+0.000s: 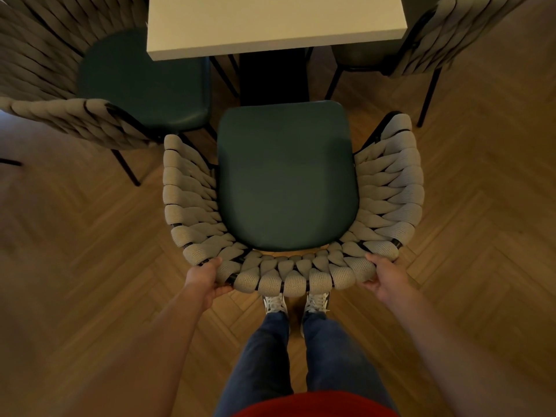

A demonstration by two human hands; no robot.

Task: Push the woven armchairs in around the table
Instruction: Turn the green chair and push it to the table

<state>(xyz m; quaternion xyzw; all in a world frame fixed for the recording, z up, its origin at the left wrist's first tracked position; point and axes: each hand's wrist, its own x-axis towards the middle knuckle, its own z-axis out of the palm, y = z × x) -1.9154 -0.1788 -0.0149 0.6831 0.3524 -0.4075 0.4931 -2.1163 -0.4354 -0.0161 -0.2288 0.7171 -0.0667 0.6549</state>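
Note:
A woven armchair (pixel 288 275) with a beige braided back and dark green seat stands right in front of me, facing the white table (pixel 276 22). Its seat front sits just short of the table's near edge. My left hand (pixel 207 279) grips the back rim at its left corner. My right hand (pixel 383 276) grips the rim at its right corner. A second woven armchair (pixel 60 115) stands at the table's left side, its green seat partly under the top. A third woven armchair (pixel 445 37) stands at the right side.
The table's dark pedestal (pixel 273 76) rises just beyond the near chair's seat. Thin black chair legs (pixel 428 94) stick out left and right of it. My feet (pixel 296 302) stand close behind the chair on the herringbone wood floor (pixel 90 251).

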